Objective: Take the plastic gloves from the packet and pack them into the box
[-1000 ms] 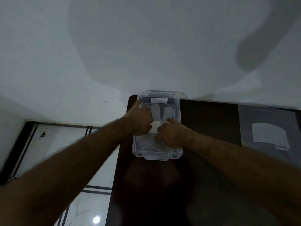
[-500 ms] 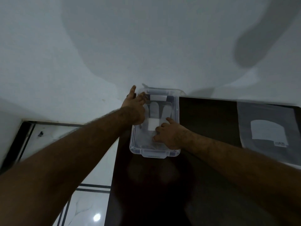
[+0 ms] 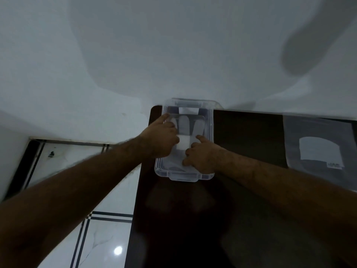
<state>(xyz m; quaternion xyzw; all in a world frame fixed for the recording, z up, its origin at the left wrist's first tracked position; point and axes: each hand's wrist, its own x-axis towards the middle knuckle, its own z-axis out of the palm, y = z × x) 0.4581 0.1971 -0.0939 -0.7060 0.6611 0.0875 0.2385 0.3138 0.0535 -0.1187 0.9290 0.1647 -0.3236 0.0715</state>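
Note:
A clear plastic box stands on the far left corner of the dark table, against the wall. Translucent plastic gloves lie flat inside it, their fingers pointing away from me, with a white patch at the middle. My left hand rests on the left side of the gloves with curled fingers, its fingertips near the box's far left rim. My right hand presses on the gloves near the box's front right, index finger stretched out. The glove packet, flat and grey with a white label, lies to the right.
The white wall rises directly behind the box. The table's left edge runs just left of the box, with a glossy tiled floor below. Dark tabletop lies between the box and the packet and in front of the box.
Half a second ago my left hand had gone up to the box's far left rim with fingers apart; now it is back down on the gloves. My right hand has stayed on the gloves.

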